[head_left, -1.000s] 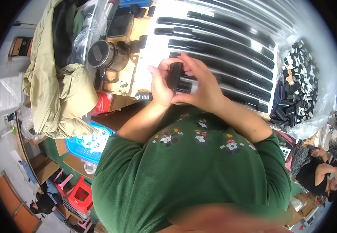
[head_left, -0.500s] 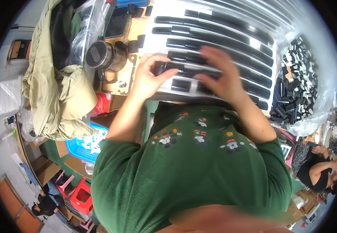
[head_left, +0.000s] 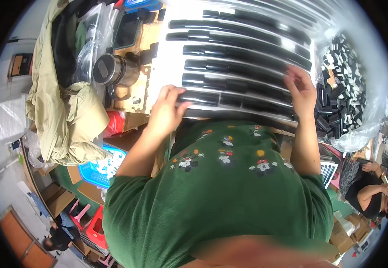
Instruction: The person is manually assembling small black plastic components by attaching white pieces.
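Observation:
Glossy black rectangular pieces (head_left: 209, 80) lie end to end in several rows across a white sheet (head_left: 161, 67). At the near left, my left hand (head_left: 169, 108) has its thumb and fingers closed around the left end of the nearest row, on a black piece (head_left: 203, 98). Beyond that piece, further black pieces (head_left: 256, 104) continue the row to the right. Over the right part of the rows is my right hand (head_left: 303, 89), thumb and fingertips curled together. Whatever those fingertips pinch, if anything, is too small to make out.
A clear plastic bag (head_left: 352, 138) of loose black and white pieces (head_left: 343, 82) sits right of the sheet. On the left stand a metal-and-glass mug (head_left: 113, 70) and a dark phone-like slab (head_left: 127, 30). Cloth (head_left: 51, 102) hangs beside a blue basket (head_left: 93, 174). Another person (head_left: 368, 190) sits at far right.
My left hand has shifted slightly nearer, to the left end of the front row. My right hand has moved right, away from the middle of the rows, and its fingers have curled together.

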A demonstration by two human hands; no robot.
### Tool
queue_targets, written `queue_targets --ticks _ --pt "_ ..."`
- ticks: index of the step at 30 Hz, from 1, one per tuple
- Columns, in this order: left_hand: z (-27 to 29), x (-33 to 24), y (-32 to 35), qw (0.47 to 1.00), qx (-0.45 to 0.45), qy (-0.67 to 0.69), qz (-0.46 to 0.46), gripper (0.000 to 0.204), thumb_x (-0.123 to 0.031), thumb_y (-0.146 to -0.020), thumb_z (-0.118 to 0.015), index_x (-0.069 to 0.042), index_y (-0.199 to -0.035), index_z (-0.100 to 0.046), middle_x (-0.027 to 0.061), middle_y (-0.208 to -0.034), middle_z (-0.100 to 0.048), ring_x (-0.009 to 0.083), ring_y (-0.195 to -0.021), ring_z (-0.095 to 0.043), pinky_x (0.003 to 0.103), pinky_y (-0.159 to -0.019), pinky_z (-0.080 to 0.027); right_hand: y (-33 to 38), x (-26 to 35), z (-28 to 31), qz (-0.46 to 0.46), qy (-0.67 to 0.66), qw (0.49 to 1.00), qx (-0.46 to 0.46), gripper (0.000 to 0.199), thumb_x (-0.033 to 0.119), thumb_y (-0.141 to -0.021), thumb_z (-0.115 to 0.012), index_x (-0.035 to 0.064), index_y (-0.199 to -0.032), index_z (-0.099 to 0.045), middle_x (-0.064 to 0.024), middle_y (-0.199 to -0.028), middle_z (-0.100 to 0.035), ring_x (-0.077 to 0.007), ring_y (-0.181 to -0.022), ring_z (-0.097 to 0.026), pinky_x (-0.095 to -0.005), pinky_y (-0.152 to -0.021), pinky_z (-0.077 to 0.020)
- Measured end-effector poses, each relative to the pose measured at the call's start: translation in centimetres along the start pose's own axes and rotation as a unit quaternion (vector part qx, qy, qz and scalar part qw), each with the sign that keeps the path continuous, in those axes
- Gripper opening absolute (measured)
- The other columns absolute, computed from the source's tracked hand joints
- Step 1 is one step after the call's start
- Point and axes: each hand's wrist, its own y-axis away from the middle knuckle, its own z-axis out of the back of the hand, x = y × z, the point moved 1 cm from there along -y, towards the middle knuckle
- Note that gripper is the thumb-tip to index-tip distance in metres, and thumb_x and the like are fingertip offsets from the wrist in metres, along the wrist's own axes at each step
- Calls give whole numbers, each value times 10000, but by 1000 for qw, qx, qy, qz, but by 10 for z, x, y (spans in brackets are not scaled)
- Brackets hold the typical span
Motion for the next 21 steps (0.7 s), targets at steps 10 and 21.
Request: queue_targets --ticks 10,21 --pt "7 -11 -121 993 -72 2 -92 112 -131 -790 -654 -52 -863 -627 110 -860 -612 293 -856 -596 362 -753 -471 14 -30 76 -19 -5 997 -70 262 -23 -833 -610 -4 -1094 -595 -2 -971 -586 -62 -866 -548 -189 -805 -429" --pt "-138 -94 -289 943 -31 -110 -314 286 -238 -764 -686 -76 -987 -610 105 -970 -605 308 -936 -564 392 -804 -457 35 -4 148 -66 154 984 -54 237 13 -780 -667 29 -1013 -627 -23 -929 -581 -85 -841 -537 -202 -723 -444"
